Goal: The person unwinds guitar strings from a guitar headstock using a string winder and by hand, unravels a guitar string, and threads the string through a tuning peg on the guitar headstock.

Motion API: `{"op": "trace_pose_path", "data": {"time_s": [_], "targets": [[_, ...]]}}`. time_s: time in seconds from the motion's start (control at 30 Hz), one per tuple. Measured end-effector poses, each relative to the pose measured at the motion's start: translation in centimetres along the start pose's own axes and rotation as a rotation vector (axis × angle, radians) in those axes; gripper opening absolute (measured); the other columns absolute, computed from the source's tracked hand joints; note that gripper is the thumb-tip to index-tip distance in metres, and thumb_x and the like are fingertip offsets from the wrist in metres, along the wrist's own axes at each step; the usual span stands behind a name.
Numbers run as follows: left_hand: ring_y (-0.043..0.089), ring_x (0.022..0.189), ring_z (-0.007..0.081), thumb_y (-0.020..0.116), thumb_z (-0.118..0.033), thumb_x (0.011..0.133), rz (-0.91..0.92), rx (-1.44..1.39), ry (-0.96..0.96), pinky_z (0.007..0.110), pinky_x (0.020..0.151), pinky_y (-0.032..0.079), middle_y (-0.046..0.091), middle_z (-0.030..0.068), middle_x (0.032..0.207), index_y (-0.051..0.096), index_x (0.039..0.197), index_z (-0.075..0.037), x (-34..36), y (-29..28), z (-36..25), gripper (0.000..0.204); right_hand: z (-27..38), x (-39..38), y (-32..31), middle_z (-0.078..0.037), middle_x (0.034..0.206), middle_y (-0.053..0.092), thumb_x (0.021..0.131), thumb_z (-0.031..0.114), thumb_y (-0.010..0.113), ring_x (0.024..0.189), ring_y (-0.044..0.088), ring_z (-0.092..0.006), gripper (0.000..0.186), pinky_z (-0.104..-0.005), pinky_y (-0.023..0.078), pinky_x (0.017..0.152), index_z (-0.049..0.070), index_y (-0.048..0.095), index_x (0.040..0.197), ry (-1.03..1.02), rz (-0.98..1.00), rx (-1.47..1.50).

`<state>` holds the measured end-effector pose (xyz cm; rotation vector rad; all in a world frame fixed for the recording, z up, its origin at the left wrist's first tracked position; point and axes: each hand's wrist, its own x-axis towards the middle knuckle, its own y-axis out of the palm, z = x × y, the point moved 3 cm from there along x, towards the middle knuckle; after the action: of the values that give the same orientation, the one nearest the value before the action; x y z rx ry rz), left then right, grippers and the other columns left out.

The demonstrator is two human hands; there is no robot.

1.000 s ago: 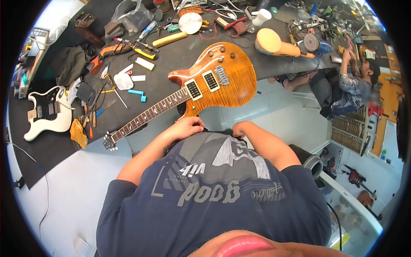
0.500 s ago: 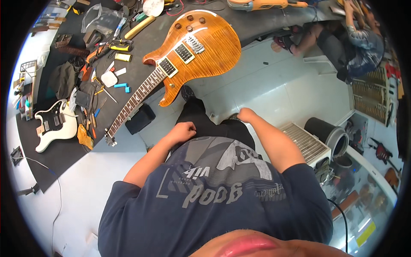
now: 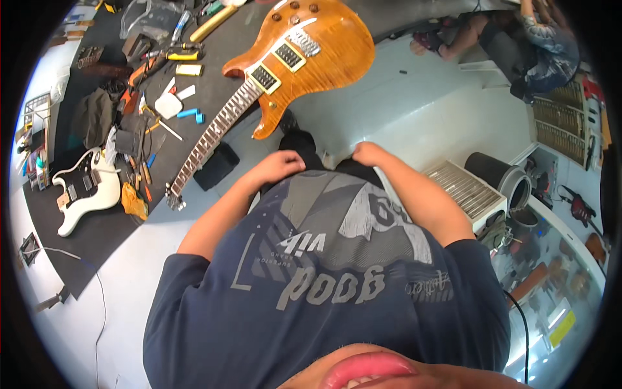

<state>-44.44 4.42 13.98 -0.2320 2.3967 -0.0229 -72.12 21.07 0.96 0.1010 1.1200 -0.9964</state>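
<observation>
One amber guitar [image 3: 324, 61] | diagonal, neck lower-left | left fingers [image 3: 295, 157], right fingers [image 3: 361, 153]: closure unclear

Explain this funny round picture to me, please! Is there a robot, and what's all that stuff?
There's no robot here, just a person with two bare hands. The camera sits on their head and looks down, and its very wide lens bends straight edges. That's why you see their dark shirt in the middle.

The left hand and right hand are down by the lap, and I can't see either holding anything.

On the dark workbench lies a shiny amber guitar, partly over the edge. Farther left is a white guitar body, with scattered tools between. Another person is at the upper right.
</observation>
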Motion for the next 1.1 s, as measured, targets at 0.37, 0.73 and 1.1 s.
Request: {"op": "trace_pose_path", "data": {"time_s": [0.37,0.73,1.1], "targets": [[0.073,0.085,0.0345,0.075,-0.028,0.089,0.025,0.500,0.040,0.045,0.077,0.056,0.076,0.0163,0.091,0.076,0.096,-0.006,3.7,2.1,-0.3,0.024,3.6,2.5,0.0,-0.017,0.094,0.076,0.085,0.025,0.067,0.093,0.072,-0.0350,0.023,-0.0441,0.056,0.084,0.006,0.074,0.095,-0.059,-0.110,0.188],[0.071,0.098,0.0369,0.068,-0.027,0.088,0.011,0.753,-0.019,0.050,0.086,0.055,0.075,0.0159,0.100,0.074,0.103,-0.010,13.8,2.6,8.1,0.024,8.2,3.9,-7.6,-0.014,0.119,0.069,0.090,0.020,0.075,0.110,0.064,-0.0277,0.039,-0.0405,0.050,0.098,0.000,0.063,0.122,-0.533,-0.869,0.595],[0.070,0.091,0.0389,0.065,-0.024,0.090,-0.324,0.829,0.245,0.052,0.078,0.055,0.071,0.0173,0.097,0.067,0.096,-0.006,15.9,1.5,16.6,0.019,11.9,-2.6,-7.4,0.000,0.076,0.063,0.102,0.015,0.063,0.069,0.060,-0.0087,0.014,-0.0252,0.048,0.068,0.002,0.063,0.105,-0.605,-0.846,0.981]]}}
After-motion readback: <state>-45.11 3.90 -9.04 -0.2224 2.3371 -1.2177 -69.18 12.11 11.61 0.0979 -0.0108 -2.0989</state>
